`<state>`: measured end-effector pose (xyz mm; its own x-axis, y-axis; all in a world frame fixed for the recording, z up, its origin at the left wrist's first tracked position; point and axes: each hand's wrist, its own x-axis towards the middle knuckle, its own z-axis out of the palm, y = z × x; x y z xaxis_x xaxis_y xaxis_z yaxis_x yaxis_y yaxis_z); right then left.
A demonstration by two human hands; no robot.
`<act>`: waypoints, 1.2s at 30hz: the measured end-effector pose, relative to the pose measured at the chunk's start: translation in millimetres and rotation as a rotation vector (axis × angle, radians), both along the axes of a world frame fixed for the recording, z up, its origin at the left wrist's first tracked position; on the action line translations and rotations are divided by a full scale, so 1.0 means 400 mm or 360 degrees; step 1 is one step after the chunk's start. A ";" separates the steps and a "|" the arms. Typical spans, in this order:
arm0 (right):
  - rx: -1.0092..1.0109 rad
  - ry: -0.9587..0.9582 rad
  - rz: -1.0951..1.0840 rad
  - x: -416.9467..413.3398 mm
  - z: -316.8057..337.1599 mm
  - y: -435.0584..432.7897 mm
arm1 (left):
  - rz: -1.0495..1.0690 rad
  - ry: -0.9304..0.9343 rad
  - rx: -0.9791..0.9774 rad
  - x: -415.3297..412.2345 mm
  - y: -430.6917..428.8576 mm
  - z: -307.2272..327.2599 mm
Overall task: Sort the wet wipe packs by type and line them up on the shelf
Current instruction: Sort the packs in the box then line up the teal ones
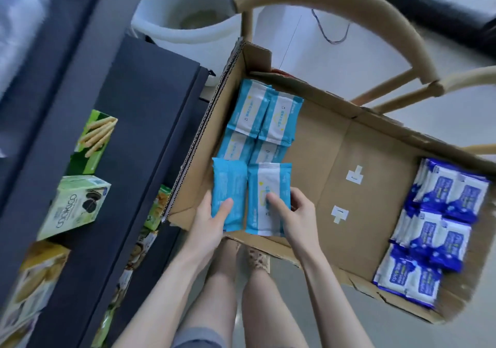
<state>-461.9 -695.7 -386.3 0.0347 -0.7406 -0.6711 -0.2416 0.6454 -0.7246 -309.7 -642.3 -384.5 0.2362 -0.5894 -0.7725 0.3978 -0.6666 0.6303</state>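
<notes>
You hold one wet wipe pack in each hand, side by side and almost touching, just above the near-left corner of the cardboard box (335, 159). Your left hand (212, 221) grips the plain-faced light-blue pack (229, 184), thumb across its face and fingers hidden beneath. Your right hand (292, 213) pinches the labelled light-blue pack (268, 181), thumb on the white label and fingers curled round its right edge. Both packs lie with their long axis running straight away from you, near ends in your palms, far ends pointing at the other light-blue packs (264, 116) stacked in the box beyond them. The dark shelf (139, 111) lies to your left, past the box wall, and its length runs roughly parallel to the packs. Your left hand is the nearer one, so that pack likely goes across first. The green cookie box (75, 205) already stands on the shelf, close to where you would reach. The dark-blue packs (442, 213) sit well apart at the box's far-right end.
</notes>
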 end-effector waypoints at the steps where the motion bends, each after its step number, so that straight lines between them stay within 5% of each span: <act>1: -0.0003 -0.0028 0.0033 -0.004 0.034 0.019 | 0.0023 0.0083 -0.0019 -0.011 0.027 0.040; 8: -0.0115 -0.0244 0.0320 -0.043 0.216 0.183 | 0.0423 0.0409 -0.0239 -0.119 0.248 0.254; 18: -0.0218 -0.0604 0.0829 -0.045 0.473 0.409 | 0.1012 0.0217 -0.0491 -0.197 0.583 0.508; 23: -0.0393 -0.0814 0.1162 0.033 0.634 0.490 | 0.1087 -0.0352 -0.0597 -0.144 0.740 0.647; 31: -0.0541 -0.1024 0.1539 0.220 0.822 0.689 | 0.1426 -0.1151 -0.0349 -0.044 1.009 0.826; 36: -0.0558 -0.1136 0.1675 0.337 0.888 0.858 | 0.1540 -0.1436 -0.0413 0.033 1.197 0.867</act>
